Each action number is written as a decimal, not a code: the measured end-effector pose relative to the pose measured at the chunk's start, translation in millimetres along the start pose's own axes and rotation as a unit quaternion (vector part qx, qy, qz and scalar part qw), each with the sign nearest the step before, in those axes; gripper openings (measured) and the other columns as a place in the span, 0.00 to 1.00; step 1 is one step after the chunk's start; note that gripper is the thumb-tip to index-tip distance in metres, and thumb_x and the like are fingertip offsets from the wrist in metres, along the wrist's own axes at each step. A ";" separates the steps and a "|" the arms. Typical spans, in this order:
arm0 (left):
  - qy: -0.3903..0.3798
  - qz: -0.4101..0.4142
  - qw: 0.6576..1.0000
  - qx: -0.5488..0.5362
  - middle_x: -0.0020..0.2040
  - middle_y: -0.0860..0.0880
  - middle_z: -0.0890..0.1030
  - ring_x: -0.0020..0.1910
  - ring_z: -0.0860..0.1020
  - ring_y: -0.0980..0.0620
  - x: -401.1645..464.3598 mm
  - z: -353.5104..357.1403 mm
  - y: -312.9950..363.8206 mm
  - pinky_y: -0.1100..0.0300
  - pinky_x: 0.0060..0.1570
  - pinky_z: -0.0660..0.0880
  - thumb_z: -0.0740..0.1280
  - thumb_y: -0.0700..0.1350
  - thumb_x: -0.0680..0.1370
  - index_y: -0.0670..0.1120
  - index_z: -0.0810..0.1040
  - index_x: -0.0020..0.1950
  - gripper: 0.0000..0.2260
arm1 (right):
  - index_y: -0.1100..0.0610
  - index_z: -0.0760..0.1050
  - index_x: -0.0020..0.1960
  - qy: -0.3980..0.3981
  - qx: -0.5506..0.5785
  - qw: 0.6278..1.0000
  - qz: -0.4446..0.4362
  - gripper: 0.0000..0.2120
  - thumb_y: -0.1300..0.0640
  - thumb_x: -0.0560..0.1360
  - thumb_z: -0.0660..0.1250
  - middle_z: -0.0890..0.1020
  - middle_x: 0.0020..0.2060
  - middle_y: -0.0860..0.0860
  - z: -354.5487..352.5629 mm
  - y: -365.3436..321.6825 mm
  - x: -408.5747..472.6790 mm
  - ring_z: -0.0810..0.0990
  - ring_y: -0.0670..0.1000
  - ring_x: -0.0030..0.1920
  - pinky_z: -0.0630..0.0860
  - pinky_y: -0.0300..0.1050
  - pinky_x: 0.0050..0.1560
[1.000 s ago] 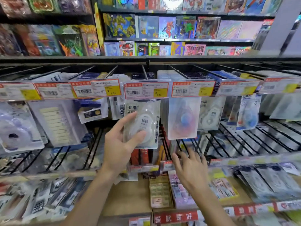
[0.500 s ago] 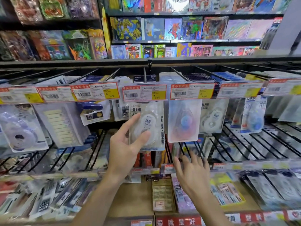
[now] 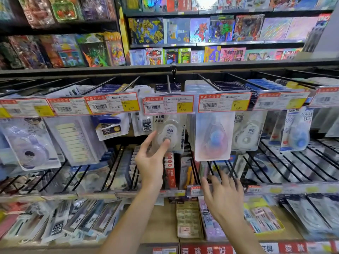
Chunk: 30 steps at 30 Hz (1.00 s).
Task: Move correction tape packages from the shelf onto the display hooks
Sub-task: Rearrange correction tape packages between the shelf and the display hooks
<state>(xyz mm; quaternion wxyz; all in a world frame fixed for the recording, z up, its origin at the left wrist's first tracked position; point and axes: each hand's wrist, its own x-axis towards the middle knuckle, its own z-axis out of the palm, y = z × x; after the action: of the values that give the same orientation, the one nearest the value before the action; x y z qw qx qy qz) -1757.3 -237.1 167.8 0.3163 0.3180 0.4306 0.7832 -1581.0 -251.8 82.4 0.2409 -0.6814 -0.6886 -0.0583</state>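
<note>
A clear-packed white correction tape package (image 3: 171, 133) hangs just under the 5.80 price tag (image 3: 168, 105) on the middle display hook (image 3: 168, 85). My left hand (image 3: 151, 160) is at its lower left, with the thumb pressed on the front of the package and the fingers spread at its left edge and behind it. My right hand (image 3: 223, 197) hovers lower, fingers apart and holding nothing, in front of the lower row of hooks (image 3: 211, 173). More white correction tape packages (image 3: 247, 132) hang two hooks to the right.
A pink-blue tape package (image 3: 212, 138) hangs right beside the held one. Other stationery packs fill the hooks on the left (image 3: 73, 142) and right (image 3: 297, 132). The wooden shelf (image 3: 163, 222) below holds small boxes (image 3: 189, 219). Toy boxes (image 3: 200, 30) line the upper shelves.
My left hand has pushed the white correction tape package up and back under the price tag. My right hand stayed low near the lower hooks.
</note>
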 end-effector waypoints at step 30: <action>-0.048 0.022 0.992 0.115 0.64 0.50 0.79 0.58 0.80 0.57 109.3 42.2 -53.2 0.54 0.58 0.80 0.75 0.43 0.72 0.54 0.77 0.69 0.26 | 0.54 0.86 0.51 -0.018 0.003 1.000 0.003 0.32 0.38 0.79 0.47 0.84 0.57 0.60 -2.5 0.8 -0.6 0.82 0.60 0.58 0.67 0.61 0.67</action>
<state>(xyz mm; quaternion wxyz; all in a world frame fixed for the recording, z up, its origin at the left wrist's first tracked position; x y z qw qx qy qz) -1778.4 -110.3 163.9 0.2811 0.3990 0.4952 0.7187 -1579.6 -253.4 84.2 0.2308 -0.6835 -0.6912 -0.0433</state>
